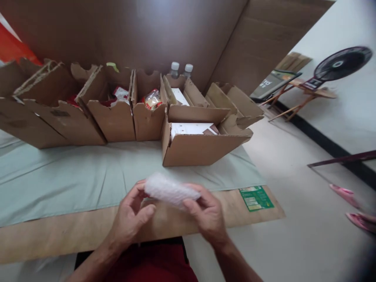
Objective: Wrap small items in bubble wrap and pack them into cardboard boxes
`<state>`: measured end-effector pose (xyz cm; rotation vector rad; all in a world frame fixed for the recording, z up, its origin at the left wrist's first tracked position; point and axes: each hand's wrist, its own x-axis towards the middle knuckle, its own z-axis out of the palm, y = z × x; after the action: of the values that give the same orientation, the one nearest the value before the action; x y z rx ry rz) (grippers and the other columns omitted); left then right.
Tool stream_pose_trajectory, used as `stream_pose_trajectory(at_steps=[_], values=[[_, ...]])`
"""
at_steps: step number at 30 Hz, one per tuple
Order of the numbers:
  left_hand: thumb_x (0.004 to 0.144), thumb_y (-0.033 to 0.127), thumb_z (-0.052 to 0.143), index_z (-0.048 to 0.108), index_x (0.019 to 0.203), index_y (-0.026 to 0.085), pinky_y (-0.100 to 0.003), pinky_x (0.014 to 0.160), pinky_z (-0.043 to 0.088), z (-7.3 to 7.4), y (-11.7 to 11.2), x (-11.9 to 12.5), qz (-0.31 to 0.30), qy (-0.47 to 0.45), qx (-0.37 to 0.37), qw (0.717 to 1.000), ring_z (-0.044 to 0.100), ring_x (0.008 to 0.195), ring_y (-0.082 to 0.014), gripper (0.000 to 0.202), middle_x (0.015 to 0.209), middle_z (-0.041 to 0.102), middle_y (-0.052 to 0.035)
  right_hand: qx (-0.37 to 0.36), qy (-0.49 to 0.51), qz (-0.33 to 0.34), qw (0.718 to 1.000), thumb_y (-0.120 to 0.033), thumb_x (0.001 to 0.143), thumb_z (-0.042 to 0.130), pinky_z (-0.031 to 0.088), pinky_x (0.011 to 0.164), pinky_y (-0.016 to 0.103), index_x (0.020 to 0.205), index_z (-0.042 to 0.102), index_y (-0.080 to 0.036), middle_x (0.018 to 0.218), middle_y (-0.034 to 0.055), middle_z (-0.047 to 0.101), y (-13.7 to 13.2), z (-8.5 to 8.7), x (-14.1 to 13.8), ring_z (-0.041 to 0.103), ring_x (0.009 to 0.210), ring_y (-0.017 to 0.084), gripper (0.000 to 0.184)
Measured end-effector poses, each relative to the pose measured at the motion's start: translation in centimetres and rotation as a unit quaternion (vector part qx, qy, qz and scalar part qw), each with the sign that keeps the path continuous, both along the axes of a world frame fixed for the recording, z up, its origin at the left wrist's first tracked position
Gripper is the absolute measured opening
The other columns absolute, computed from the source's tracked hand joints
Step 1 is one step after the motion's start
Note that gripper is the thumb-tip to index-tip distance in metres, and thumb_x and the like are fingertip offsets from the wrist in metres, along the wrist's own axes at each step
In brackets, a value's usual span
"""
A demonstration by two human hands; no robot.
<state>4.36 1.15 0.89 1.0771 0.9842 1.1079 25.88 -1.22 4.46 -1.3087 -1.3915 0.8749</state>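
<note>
Both my hands hold a small oblong bundle wrapped in white bubble wrap (170, 190) just above the near edge of the table. My left hand (132, 217) grips its left end with curled fingers. My right hand (207, 213) pinches its right end. Right behind the bundle stands an open cardboard box (199, 149) with flat white packs inside. A row of open cardboard boxes (117, 117) with packaged goods lines the back of the table.
A pale green cloth (73, 180) covers a cardboard sheet (58, 235) on the table. Two capped bottles (181, 69) stand behind the boxes. A green label (256, 198) lies on the table's right corner. A black fan (340, 64) and pink slippers (352, 205) are at right.
</note>
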Motion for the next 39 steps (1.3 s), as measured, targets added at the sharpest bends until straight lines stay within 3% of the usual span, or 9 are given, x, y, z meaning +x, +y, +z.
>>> stream_pose_trajectory(at_steps=[3, 6, 9, 14, 18, 24, 31, 36, 39], values=[[0.083, 0.052, 0.079, 0.076, 0.110, 0.022, -0.034, 0.094, 0.055, 0.4, 2.0, -1.2, 0.002, 0.081, 0.031, 0.996, 0.069, 0.106, -0.0246, 0.040, 0.132, 0.070, -0.0115, 0.107, -0.130, -0.093, 0.981, -0.044, 0.089, 0.075, 0.058, 0.074, 0.031, 0.110, 0.077, -0.025, 0.096, 0.0034, 0.079, 1.8, 5.6, 5.2, 0.072, 0.082, 0.019, 0.028], [0.084, 0.048, 0.075, 0.075, 0.103, 0.020, -0.039, 0.097, 0.055, 0.0, 3.2, -1.7, 0.011, 0.140, 0.008, 0.990, 0.070, 0.108, -0.0268, 0.034, 0.129, 0.071, -0.0130, 0.197, -0.298, -0.233, 0.905, -0.044, 0.086, 0.076, 0.053, 0.071, 0.031, 0.101, 0.078, -0.023, 0.084, 0.0030, 0.076, 4.5, 11.5, 9.6, 0.066, 0.073, 0.018, 0.027], [0.082, 0.047, 0.072, 0.075, 0.097, 0.020, -0.042, 0.098, 0.055, -1.0, 3.3, -1.5, 0.013, 0.160, 0.001, 0.987, 0.069, 0.115, -0.0305, 0.031, 0.125, 0.072, -0.0143, 0.125, -0.491, -0.245, 0.826, -0.042, 0.085, 0.069, 0.044, 0.066, 0.030, 0.092, 0.074, -0.019, 0.077, 0.0045, 0.071, 8.3, 15.7, 11.9, 0.058, 0.066, 0.016, 0.025], [0.084, 0.045, 0.068, 0.075, 0.096, 0.020, -0.044, 0.101, 0.056, -1.9, 3.1, -1.5, 0.001, 0.168, 0.005, 0.986, 0.069, 0.119, -0.0311, 0.028, 0.123, 0.073, -0.0142, -0.142, -0.715, -0.151, 0.667, -0.041, 0.092, 0.053, 0.031, 0.063, 0.033, 0.082, 0.069, -0.015, 0.088, 0.0154, 0.073, 14.4, 18.0, 12.1, 0.060, 0.076, 0.022, 0.032], [0.085, 0.043, 0.065, 0.075, 0.094, 0.022, -0.046, 0.103, 0.056, -1.8, 3.0, -1.6, -0.009, 0.196, 0.037, 0.980, 0.069, 0.119, -0.0306, 0.025, 0.120, 0.074, -0.0129, -0.224, -0.747, -0.097, 0.619, -0.039, 0.093, 0.052, 0.037, 0.067, 0.035, 0.095, 0.075, -0.012, 0.100, 0.0219, 0.074, 17.4, 18.0, 10.6, 0.067, 0.088, 0.028, 0.036], [0.088, 0.037, 0.062, 0.076, 0.096, 0.023, -0.042, 0.094, 0.061, -1.9, 3.0, -1.3, -0.017, 0.240, 0.108, 0.965, 0.073, 0.112, -0.0278, 0.020, 0.113, 0.077, -0.0108, -0.237, -0.753, -0.020, 0.614, -0.035, 0.089, 0.061, 0.045, 0.075, 0.034, 0.115, 0.076, -0.014, 0.114, 0.0204, 0.076, 19.9, 16.0, 9.1, 0.070, 0.101, 0.031, 0.036], [0.089, 0.035, 0.063, 0.075, 0.095, 0.023, -0.043, 0.094, 0.061, -2.0, 3.1, -1.2, -0.019, 0.245, 0.138, 0.960, 0.074, 0.108, -0.0277, 0.017, 0.109, 0.078, -0.0108, -0.198, -0.719, 0.060, 0.664, -0.032, 0.090, 0.052, 0.045, 0.068, 0.032, 0.101, 0.079, -0.018, 0.103, 0.0125, 0.079, 20.0, 14.1, 10.7, 0.070, 0.086, 0.026, 0.032], [0.089, 0.041, 0.065, 0.077, 0.092, 0.024, -0.046, 0.098, 0.059, -1.6, 3.0, -1.3, -0.016, 0.244, 0.103, 0.964, 0.073, 0.111, -0.0303, 0.021, 0.112, 0.078, -0.0115, -0.152, -0.695, -0.038, 0.702, -0.041, 0.091, 0.058, 0.048, 0.075, 0.039, 0.115, 0.079, -0.021, 0.106, 0.0152, 0.079, 18.1, 14.2, 11.7, 0.072, 0.094, 0.033, 0.037], [0.087, 0.044, 0.066, 0.078, 0.092, 0.025, -0.048, 0.100, 0.057, -1.1, 2.9, -1.2, -0.013, 0.247, 0.088, 0.965, 0.071, 0.113, -0.0315, 0.023, 0.112, 0.077, -0.0114, -0.092, -0.664, -0.073, 0.738, -0.039, 0.089, 0.063, 0.049, 0.079, 0.038, 0.119, 0.078, -0.024, 0.107, 0.0111, 0.080, 16.7, 14.2, 13.0, 0.072, 0.101, 0.033, 0.037]])
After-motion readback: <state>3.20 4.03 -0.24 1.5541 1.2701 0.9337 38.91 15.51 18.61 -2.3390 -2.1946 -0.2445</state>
